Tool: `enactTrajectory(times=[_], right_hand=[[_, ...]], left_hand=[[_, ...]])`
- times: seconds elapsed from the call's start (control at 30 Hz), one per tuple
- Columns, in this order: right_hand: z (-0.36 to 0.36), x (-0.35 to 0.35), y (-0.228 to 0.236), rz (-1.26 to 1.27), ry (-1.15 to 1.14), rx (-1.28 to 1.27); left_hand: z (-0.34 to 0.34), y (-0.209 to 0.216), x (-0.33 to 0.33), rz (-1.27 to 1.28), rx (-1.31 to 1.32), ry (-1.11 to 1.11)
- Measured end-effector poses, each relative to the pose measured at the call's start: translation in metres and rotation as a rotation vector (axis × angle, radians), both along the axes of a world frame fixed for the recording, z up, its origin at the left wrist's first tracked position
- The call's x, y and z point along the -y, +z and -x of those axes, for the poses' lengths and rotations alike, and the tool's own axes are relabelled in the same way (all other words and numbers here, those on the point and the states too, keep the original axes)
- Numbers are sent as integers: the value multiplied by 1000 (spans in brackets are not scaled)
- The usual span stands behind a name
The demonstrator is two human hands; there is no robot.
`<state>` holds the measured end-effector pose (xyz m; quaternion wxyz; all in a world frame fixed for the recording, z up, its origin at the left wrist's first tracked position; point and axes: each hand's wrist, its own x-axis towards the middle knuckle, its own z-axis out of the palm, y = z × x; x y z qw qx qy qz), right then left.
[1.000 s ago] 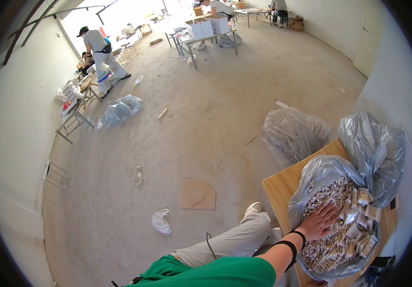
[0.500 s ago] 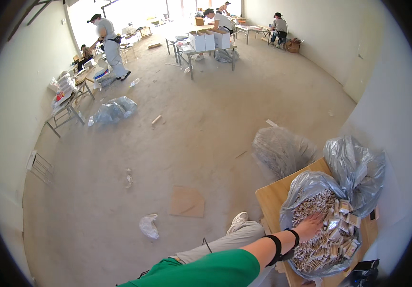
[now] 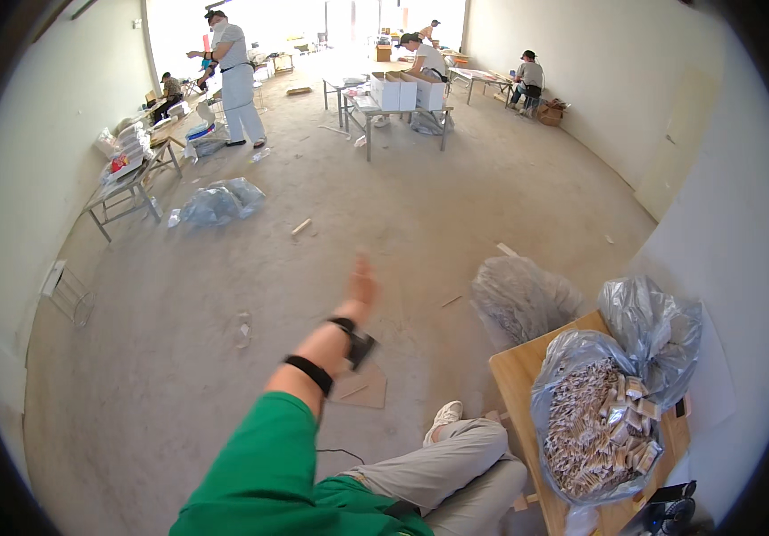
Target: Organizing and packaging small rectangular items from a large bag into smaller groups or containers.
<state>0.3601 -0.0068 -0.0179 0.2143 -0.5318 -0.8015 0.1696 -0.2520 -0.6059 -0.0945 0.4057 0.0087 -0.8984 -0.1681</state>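
My left hand (image 3: 363, 284) is raised over the floor in front of me, away from the table. Motion blurs it, but its fingers look stretched out and nothing shows in them. Two black straps and a small dark device (image 3: 360, 350) sit on that forearm. To the right, a grey plastic bag (image 3: 552, 359) lies spread on a wooden table (image 3: 511, 366). Inside it is a heap of thin sticks (image 3: 574, 429) that look like wooden-stemmed cotton swabs. Small clear packs of sticks (image 3: 635, 413) lie along the heap's right side. My right hand is out of view.
Grey plastic bags (image 3: 652, 330) bulge behind the table, one more (image 3: 523, 295) on the floor. A cardboard sheet (image 3: 362, 386) lies near my foot. A black fan-like device (image 3: 670, 509) stands at the lower right. Several people work at tables farther off; one person (image 3: 234, 76) stands.
My left hand has lifted off the heap of sticks and swung left over the floor. The far-left person has turned and straightened up. The view has shifted slightly.
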Motion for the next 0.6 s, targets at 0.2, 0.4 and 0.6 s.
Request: enactTrajectory(times=[0.2, 0.4, 0.6], right_hand=[[-124, 60, -79, -9, -247, 129], [-167, 64, -153, 59, -106, 299], [-313, 55, -279, 4, -93, 305]], left_hand=[[-57, 104, 141, -392, 827, 376], [-106, 125, 235, -445, 1004, 487], [-93, 118, 190, -562, 1080, 321]])
